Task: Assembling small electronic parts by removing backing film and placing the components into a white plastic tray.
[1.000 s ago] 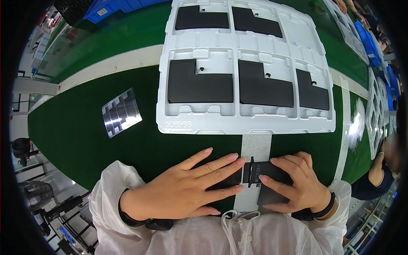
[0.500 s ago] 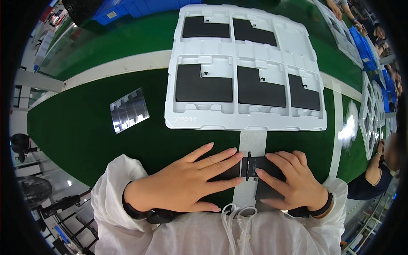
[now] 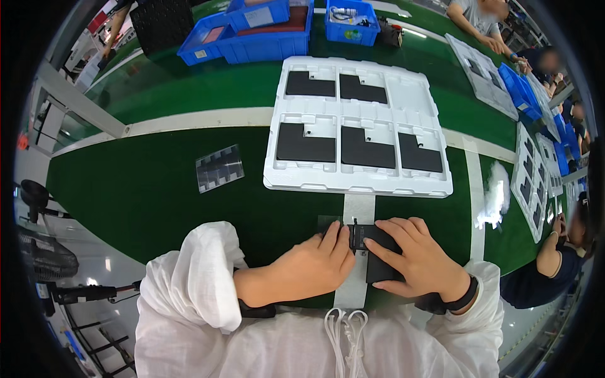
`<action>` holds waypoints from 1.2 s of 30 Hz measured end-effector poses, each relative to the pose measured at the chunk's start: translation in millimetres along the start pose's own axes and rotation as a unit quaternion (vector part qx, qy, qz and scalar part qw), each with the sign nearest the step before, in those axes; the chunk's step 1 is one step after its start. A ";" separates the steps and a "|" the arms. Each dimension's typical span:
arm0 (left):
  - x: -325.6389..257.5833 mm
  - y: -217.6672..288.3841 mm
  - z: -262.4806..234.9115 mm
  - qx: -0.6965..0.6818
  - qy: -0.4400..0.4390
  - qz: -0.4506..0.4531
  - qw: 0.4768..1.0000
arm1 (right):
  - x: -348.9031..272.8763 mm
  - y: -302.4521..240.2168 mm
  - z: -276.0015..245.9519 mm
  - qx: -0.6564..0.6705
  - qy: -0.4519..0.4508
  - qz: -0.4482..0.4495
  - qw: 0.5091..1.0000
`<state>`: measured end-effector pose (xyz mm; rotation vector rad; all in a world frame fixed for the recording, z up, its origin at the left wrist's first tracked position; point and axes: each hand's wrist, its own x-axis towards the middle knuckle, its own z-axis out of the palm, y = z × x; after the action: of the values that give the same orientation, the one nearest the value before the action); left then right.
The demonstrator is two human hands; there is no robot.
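Observation:
A flat black L-shaped part (image 3: 378,249) lies on the green table at its near edge, over a white line. My left hand (image 3: 315,268) is curled, its fingertips pressing on the part's left end. My right hand (image 3: 419,261) lies flat over the part's right side, holding it down. Just beyond stands a white moulded tray (image 3: 359,183) with several black parts sitting in its pockets; its far right pocket (image 3: 409,94) is bare.
A small sheet of shiny grey strips (image 3: 219,167) lies to the left on the table. Blue bins (image 3: 265,31) stand at the back. More white trays (image 3: 535,183) line the right side, where another person (image 3: 554,258) sits; a further person (image 3: 479,19) works far back.
My left hand's fingers have curled in from spread flat to a loose fist on the part's left end. The view has pulled back, so tray and bins show further away.

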<state>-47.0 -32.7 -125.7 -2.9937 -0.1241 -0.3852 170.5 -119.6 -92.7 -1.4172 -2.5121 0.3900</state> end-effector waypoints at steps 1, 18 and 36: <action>0.7 1.4 0.4 0.007 0.003 0.001 1.000 | -0.5 -0.1 0.2 -0.002 0.002 -0.003 1.000; 25.9 -19.7 -45.8 -0.578 0.202 -0.201 0.764 | -12.7 -0.5 6.2 0.870 0.121 -0.037 0.477; 66.2 -63.4 -124.1 -0.486 0.366 -0.003 0.793 | 48.4 -50.3 -67.0 0.759 0.309 0.124 0.559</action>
<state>-19.9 18.2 17.5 -3.3837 0.2151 -2.1318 127.7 -95.1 -9.4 -0.7404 -0.6342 1.3244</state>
